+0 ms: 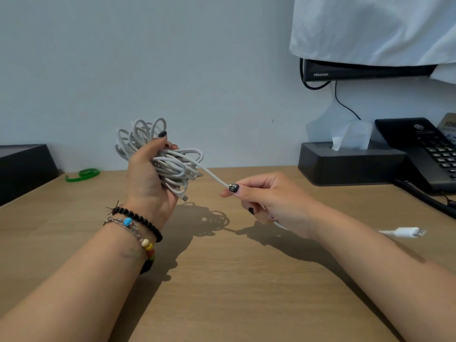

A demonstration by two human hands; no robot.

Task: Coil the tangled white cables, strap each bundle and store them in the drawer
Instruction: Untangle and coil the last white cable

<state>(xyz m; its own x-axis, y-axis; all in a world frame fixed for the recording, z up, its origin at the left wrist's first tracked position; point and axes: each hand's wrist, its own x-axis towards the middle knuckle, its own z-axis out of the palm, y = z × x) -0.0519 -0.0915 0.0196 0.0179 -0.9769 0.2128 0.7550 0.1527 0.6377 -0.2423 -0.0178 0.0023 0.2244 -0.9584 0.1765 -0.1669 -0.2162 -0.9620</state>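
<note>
- Above the surface's [222,280] middle, the left hand [148,178] is clenching the tangled white cables [170,161].
- The right hand [269,198] is pinching one strand; feeding it slowly should avoid tightening knots.
- A green strap [82,174] is lying near the far-left corner.

Bare forearms, dark-painted nails (one patterned), black bead bracelet [138,219], braided bracelet [133,230] with coloured beads

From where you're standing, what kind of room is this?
Probably a hotel room: a wooden desk against a plain wall holds a black desk phone and a tissue box, with a partly covered Hisense television mounted above.
</note>
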